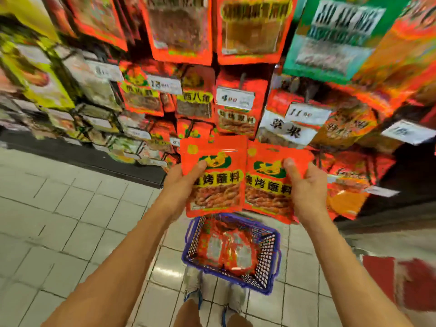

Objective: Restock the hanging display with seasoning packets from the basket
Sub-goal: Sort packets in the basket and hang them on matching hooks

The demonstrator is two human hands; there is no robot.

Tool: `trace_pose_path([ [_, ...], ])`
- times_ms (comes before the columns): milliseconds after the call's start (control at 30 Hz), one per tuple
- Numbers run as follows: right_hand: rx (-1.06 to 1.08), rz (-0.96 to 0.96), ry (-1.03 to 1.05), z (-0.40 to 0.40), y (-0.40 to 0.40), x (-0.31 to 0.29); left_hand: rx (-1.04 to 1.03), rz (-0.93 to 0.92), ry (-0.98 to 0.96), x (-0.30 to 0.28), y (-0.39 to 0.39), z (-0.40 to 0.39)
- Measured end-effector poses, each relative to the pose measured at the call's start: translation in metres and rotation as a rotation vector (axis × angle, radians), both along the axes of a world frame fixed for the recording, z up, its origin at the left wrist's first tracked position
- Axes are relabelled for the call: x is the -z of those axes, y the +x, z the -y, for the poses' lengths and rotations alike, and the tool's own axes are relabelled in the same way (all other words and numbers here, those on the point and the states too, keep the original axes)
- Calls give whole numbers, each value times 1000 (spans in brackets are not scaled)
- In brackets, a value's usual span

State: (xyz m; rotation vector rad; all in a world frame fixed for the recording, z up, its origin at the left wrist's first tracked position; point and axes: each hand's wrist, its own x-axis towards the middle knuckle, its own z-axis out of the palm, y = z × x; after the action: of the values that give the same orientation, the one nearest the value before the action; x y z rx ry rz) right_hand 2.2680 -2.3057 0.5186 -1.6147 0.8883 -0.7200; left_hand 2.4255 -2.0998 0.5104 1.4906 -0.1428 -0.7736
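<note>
Left thumb pressed on the front of one red seasoning packet (213, 175), remaining fingers (203, 164) hidden behind it: left hand (181, 185) closed on that packet. Right hand (304, 187) likewise closed, thumb on the front of a second packet (269, 182); possibly more stacked behind, cannot tell. Both packets upright, side by side, edges overlapping slightly, held just in front of the lower hooks of the hanging display (236, 109). Readable on both packet fronts: "烤蘸料" in black on a yellow band, green-and-yellow logo above, picture of grilled food below. Blue basket (271, 234) on the tiled floor (70, 208) directly below the hands, more red packets (226, 251) lying inside. Judged step: packets lifted from basket, not yet hung. Next move likely calls for finding the matching row, apparently the one under the "4.00" price tag (234, 98), and threading each packet's top hole onto the hook. Other legible writing: "草果" on a white label (286, 129), "西八角" (195, 97), tag "18" (162, 84). Upper rows blurred.
</note>
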Motion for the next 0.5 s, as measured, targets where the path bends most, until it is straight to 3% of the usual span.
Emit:
trace_pose_path([
  [167, -4, 105, -141, -8, 25, -96, -18, 45, -110, -88, 22, 1],
  [500, -33, 390, -178, -9, 64, -231, 16, 337, -309, -220, 72, 9],
])
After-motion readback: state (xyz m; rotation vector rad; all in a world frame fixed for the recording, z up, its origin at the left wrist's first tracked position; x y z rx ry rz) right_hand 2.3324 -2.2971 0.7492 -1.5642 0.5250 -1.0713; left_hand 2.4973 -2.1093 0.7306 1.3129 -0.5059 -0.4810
